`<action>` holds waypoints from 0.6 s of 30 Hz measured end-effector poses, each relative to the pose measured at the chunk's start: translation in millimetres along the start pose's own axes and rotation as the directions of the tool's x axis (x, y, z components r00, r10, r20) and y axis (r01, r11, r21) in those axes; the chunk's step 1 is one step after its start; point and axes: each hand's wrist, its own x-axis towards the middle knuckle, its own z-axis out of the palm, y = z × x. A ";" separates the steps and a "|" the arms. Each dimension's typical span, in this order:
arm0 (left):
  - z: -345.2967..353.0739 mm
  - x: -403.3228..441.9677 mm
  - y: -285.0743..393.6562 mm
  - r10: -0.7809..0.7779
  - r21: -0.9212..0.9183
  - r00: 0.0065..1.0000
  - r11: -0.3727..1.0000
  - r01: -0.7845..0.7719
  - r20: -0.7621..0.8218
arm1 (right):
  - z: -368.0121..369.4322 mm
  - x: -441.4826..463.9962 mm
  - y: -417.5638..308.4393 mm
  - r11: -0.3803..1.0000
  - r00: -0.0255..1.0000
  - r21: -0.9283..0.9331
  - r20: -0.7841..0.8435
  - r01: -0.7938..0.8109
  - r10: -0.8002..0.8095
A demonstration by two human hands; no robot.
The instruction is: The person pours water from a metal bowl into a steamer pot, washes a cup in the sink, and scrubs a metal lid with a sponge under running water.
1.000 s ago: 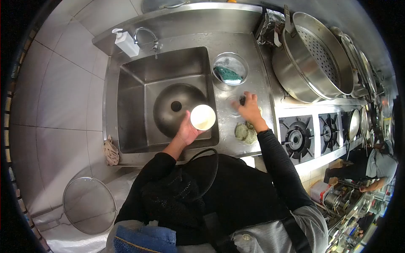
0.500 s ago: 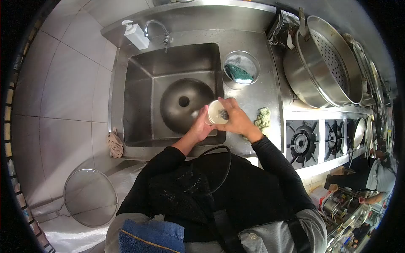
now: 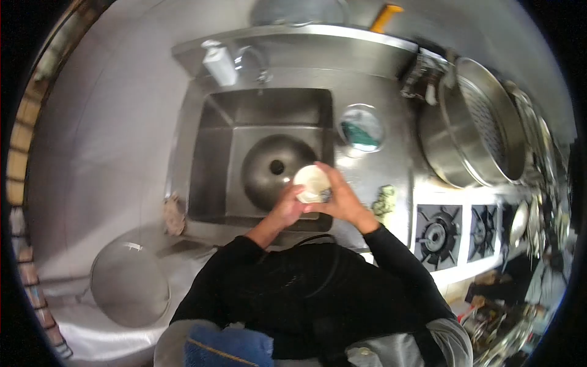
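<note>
A steel counter is running across the view, with a square sink sitting in it. To the right, a large steel pot is standing behind the stove burners. At lower left, a round mesh strainer is lying beside the counter. A metal container is resting right of the sink, holding a green pad. A white pump bottle is standing near the faucet. A pale cup is tilting over the sink's near right corner, its inside showing. The left hand is gripping its left side; the right hand is curling closed around its right side. A small dark scrubber is showing by the right fingers, blurred.
</note>
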 end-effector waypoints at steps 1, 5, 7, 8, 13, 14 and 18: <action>7.1 0.1 7.6 0.048 0.039 0.999 0.998 -0.048 -0.001 | -4.2 0.7 -0.9 0.977 0.991 0.169 -0.020 -0.129 0.135; 18.4 9.0 20.9 0.040 0.074 0.997 0.996 -0.045 0.067 | -35.7 -5.2 -7.1 0.610 0.813 0.570 0.200 -0.550 0.547; 24.9 12.7 20.5 -0.063 0.185 0.994 0.982 0.046 0.087 | -43.8 -14.7 -8.6 0.614 0.812 0.561 0.207 -0.555 0.545; 28.0 15.4 19.5 -0.067 0.188 0.994 0.981 0.049 0.091 | -48.9 -20.0 -2.0 0.614 0.812 0.563 0.202 -0.553 0.547; 34.5 52.5 3.0 0.138 0.818 0.983 0.576 0.020 -0.121 | -89.3 -55.4 54.8 0.589 0.623 0.312 0.012 -0.746 0.782; 28.5 67.2 -2.1 0.267 0.887 0.963 0.453 -0.088 -0.041 | -97.9 -59.4 64.6 0.565 0.599 0.258 0.077 -0.784 0.797; 56.7 94.9 17.0 0.273 0.947 0.951 0.241 -0.213 0.144 | -116.5 -62.7 72.3 0.729 0.720 -0.064 -0.234 -0.682 0.653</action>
